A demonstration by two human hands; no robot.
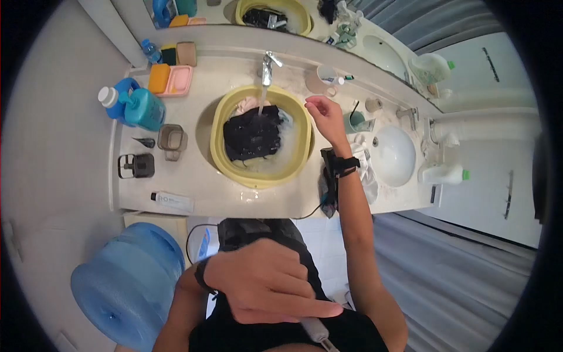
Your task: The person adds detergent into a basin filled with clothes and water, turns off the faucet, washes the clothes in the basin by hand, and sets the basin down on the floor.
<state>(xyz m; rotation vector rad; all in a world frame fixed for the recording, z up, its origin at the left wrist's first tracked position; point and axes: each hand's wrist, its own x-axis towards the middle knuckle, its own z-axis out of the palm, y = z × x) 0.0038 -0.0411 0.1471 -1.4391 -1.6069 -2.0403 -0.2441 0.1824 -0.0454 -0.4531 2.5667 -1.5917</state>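
Note:
A yellow plastic basin (218, 158) stands in the sink under a running faucet (267, 69). Dark cloth (252, 135) lies in the basin, with pale cloth (249, 105) behind it and suds at its right. My right hand (327, 117) is beside the basin's right rim, its fingers loosely bent and apart, nothing visible in them. Close to my chest, my left hand (258, 280) has its fingers curled and the index finger stretched to the right. A pale cylindrical piece (316, 330) shows just under that finger; its kind is unclear, and the palm is hidden.
A teal pump bottle (146, 110), a clear cup (172, 138) and a white tube (173, 200) are on the counter's left. A second sink (394, 155) and a green cup (355, 122) are on the right. A large blue water jug (129, 287) stands lower left.

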